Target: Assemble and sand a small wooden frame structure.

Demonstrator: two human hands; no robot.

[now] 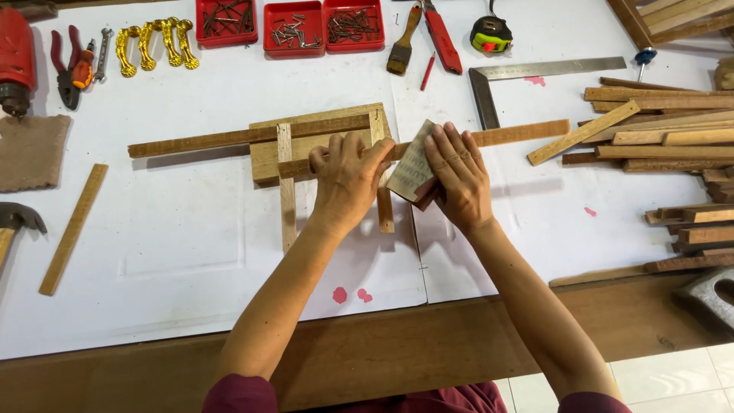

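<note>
My left hand point(348, 177) presses down on a long wooden strip point(520, 135) that lies across a small wooden frame point(317, 122) of crossed slats. My right hand point(459, 176) grips a sandpaper-wrapped block point(413, 170), tilted against the strip just right of the left hand. A second long strip point(199, 141) runs across the frame's far side. The frame rests on white paper covering the workbench point(191, 229).
Three red trays of nails and screws point(290, 27) sit at the back, with gold handles point(157, 42), pliers point(69, 69), a brush point(401, 42), a tape measure point(489, 34) and a steel square point(535, 70). Wood offcuts point(665, 130) pile up at right. A hammer point(15, 222) and loose slat point(73, 229) lie left.
</note>
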